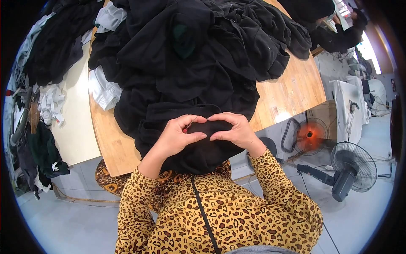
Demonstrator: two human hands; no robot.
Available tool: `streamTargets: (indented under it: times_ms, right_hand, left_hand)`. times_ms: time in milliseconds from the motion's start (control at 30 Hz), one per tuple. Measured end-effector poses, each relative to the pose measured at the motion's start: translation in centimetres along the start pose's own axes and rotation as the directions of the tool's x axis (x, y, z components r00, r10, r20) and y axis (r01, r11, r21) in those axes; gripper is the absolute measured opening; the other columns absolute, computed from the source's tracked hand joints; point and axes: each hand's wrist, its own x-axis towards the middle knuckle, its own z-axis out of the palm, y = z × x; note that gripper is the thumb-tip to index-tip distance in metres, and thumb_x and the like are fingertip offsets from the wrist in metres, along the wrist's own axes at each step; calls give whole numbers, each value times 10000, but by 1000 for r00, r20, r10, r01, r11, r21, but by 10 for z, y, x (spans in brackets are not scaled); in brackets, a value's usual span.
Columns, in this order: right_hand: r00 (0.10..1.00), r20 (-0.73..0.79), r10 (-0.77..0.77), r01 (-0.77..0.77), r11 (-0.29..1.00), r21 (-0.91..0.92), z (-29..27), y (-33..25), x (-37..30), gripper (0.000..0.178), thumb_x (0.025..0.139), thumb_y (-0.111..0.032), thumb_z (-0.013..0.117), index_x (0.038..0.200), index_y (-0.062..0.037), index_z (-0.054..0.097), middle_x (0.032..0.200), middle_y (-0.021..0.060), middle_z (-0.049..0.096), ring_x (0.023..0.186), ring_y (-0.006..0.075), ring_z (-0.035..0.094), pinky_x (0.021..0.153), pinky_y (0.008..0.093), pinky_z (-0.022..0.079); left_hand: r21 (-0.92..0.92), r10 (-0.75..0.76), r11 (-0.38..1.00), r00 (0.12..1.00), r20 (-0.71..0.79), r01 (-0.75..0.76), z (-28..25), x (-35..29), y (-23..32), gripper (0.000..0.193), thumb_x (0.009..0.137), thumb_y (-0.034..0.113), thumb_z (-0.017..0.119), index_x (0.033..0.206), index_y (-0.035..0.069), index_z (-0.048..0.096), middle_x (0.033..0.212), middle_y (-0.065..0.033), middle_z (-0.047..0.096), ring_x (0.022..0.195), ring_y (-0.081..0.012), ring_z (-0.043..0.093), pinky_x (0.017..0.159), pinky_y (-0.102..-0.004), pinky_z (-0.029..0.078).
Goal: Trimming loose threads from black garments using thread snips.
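My left hand (179, 133) and my right hand (237, 130) meet over a black garment (182, 158) at the table's near edge. Their forefinger tips nearly touch, and the thumbs lie lower, a little apart. Dark cloth fills the curve of each hand, and my right fingers bend round a fold of it. Tucked in my left hand is a small red and metal tool (185, 130), mostly hidden by the fingers; its kind is unclear. The garment hangs over the edge toward my lap.
Black garments (169, 55) are heaped over the wooden table (292, 93). White cloth (103, 89) lies at the heap's left. A pale table (76, 135) stands further left, with hanging clothes beyond. On the right are a fan (353, 169) and an orange-lit fan (311, 135). Another person (342, 36) is at far right.
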Motion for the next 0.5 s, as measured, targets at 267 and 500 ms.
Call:
streamTargets:
  times_ms: [267,500]
  right_hand:
    - [988,-155,25,-37,997,-72,11,8,0,196,741,-25,725,928,-1,673,858,49,671,794,123,622,741,236,484]
    - [952,-181,248,-130,860,494,27,13,-4,151,778,30,669,929,13,661,864,13,654,809,62,584,714,200,477]
  left_hand:
    - [-17,30,999,989,-148,-32,12,-2,-4,287,744,58,748,1007,30,636,858,42,617,657,-4,464,574,-166,390]
    - [163,229,966,953,-198,-199,17,-1,-3,214,751,12,731,934,14,618,835,42,559,639,-11,456,563,-158,370]
